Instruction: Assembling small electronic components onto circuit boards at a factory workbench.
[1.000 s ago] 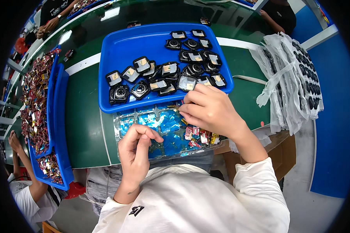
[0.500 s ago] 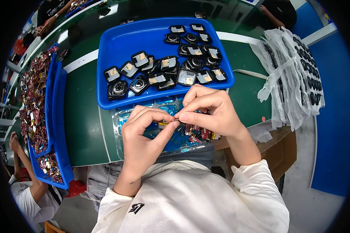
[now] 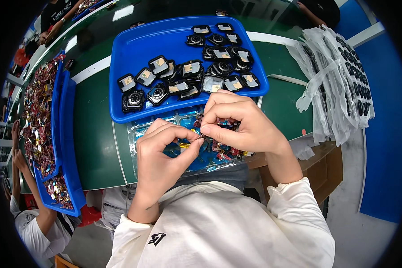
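Observation:
My left hand (image 3: 163, 154) and my right hand (image 3: 243, 125) meet fingertip to fingertip over a clear plastic tray (image 3: 133, 154). Between their pinched thumbs and forefingers is a small, thin dark part (image 3: 201, 136), mostly covered by the fingers, so its kind does not show. Several small red circuit pieces (image 3: 223, 156) lie in the clear tray under my right hand. A yellow piece (image 3: 184, 145) shows beside my left fingers, over blue film. Just beyond my hands, a large blue tray (image 3: 143, 44) holds several black watch cases (image 3: 157, 94).
Long blue bins (image 3: 69, 147) heaped with small red and gold parts (image 3: 40, 120) stand at the left. White plastic sleeves (image 3: 319, 89) with rows of black pieces lie at the right. A cardboard box (image 3: 326, 169) sits below the table edge. Other people's arms (image 3: 35, 192) show at left and far side.
My right hand has shifted slightly, with its fingers a little higher on the thin part. The view has moved slightly. The co-worker's arms at the left have moved up.

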A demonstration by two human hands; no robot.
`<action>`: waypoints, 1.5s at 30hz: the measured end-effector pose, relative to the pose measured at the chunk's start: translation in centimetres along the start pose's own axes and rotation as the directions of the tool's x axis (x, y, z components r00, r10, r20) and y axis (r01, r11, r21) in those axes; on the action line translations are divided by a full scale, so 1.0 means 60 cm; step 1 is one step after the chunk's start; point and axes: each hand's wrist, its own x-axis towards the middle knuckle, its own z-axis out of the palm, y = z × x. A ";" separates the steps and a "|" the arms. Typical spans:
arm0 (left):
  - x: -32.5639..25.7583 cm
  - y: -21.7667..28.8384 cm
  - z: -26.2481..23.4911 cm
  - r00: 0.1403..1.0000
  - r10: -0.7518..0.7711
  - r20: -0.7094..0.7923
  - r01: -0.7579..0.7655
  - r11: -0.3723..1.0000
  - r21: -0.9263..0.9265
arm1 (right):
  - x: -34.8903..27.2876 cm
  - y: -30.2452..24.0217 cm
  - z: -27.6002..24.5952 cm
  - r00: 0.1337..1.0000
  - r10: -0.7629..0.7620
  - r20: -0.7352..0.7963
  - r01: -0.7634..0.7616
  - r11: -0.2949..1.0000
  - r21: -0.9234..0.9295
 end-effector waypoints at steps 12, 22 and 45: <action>-0.007 -0.010 -0.010 0.963 -0.265 0.050 0.267 0.904 -0.335 | 0.013 -0.032 0.017 0.951 -0.297 -0.083 0.271 0.932 -0.240; -0.020 -0.015 -0.011 0.938 -0.339 0.066 0.307 0.730 -0.610 | -0.018 -0.015 0.045 0.895 -0.309 -0.323 0.244 0.943 -0.226; -0.026 -0.008 -0.006 0.985 -0.134 0.111 0.174 0.764 -0.622 | -0.046 -0.018 0.070 0.967 0.166 -0.194 0.044 0.640 0.767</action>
